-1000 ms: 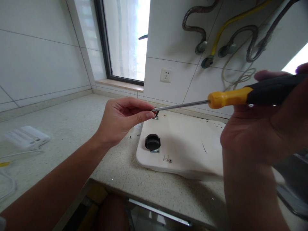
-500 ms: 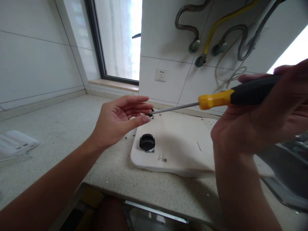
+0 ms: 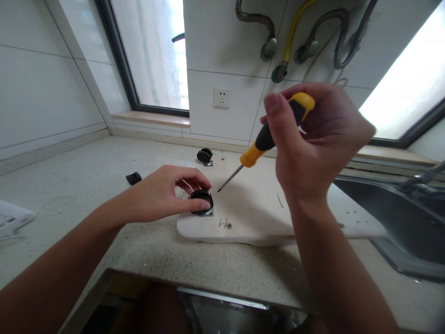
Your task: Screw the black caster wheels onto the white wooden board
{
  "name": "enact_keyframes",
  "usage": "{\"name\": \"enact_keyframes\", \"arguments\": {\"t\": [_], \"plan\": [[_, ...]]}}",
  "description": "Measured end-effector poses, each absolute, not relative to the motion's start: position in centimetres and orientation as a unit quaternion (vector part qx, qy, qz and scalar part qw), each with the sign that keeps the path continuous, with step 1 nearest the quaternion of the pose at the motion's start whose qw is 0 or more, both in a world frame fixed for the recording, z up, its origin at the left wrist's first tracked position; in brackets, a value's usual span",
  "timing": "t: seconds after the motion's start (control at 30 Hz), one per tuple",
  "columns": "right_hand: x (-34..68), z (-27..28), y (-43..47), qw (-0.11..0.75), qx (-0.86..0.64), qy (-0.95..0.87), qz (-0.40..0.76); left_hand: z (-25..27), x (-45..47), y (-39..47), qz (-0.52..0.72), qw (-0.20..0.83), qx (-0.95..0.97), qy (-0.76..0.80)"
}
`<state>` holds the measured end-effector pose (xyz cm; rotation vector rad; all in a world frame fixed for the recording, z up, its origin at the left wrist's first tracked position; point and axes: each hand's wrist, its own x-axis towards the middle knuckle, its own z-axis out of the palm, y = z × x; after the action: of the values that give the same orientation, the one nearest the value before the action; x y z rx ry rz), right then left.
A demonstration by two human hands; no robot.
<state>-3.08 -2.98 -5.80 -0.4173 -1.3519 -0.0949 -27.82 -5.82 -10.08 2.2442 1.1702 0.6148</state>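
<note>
My right hand [image 3: 313,134] is closed around a yellow and black screwdriver [image 3: 264,139]. The shaft slants down to the left, its tip just right of the near caster wheel and close over the white board [image 3: 257,199]. My left hand [image 3: 174,192] has its thumb and fingers around the black caster wheel [image 3: 200,202], which sits on a small metal plate at the board's near left corner. A second black caster wheel [image 3: 205,156] stands at the far left corner. Pencil marks and a screw hole [image 3: 229,226] show near the front edge.
A small black part [image 3: 134,178] lies on the speckled counter [image 3: 153,250], left of the board. Farther left is a white device [image 3: 14,218]. The sink [image 3: 392,218] is at the right, under the board's end. Hoses [image 3: 257,18] and a socket [image 3: 221,98] are on the wall.
My left hand has come down from the screwdriver's tip to the near caster wheel. My right hand has moved left and turned the screwdriver downward. The view has shifted slightly.
</note>
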Motion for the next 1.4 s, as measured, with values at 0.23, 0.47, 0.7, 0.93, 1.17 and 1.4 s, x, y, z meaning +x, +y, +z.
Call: {"name": "enact_keyframes", "arguments": {"t": [0.23,0.47,0.7,0.93,1.17,1.4], "plan": [[-4.2,-6.6,-3.8,0.729,-0.243,-0.64,-0.005,-10.2,-28.2,-5.8,0.225,0.303,0.828,0.414],[-4.1,-6.4,-4.2,0.723,-0.238,-0.649,0.007,-10.7,-28.0,-5.4,0.149,0.287,0.838,0.439],[-3.8,-6.8,-4.2,0.694,-0.288,-0.659,-0.029,-11.0,-28.2,-5.3,0.156,0.304,0.851,0.399],[-3.7,-6.9,-4.3,0.686,-0.297,-0.664,0.002,-11.0,-28.0,-5.2,0.152,0.309,0.857,0.383],[-3.9,-6.7,-4.3,0.694,-0.264,-0.67,-0.002,-11.4,-28.1,-5.2,0.144,0.331,0.851,0.381],[-4.0,-6.9,-4.1,0.689,-0.281,-0.668,-0.008,-11.8,-28.2,-5.0,0.153,0.351,0.848,0.367]]}}
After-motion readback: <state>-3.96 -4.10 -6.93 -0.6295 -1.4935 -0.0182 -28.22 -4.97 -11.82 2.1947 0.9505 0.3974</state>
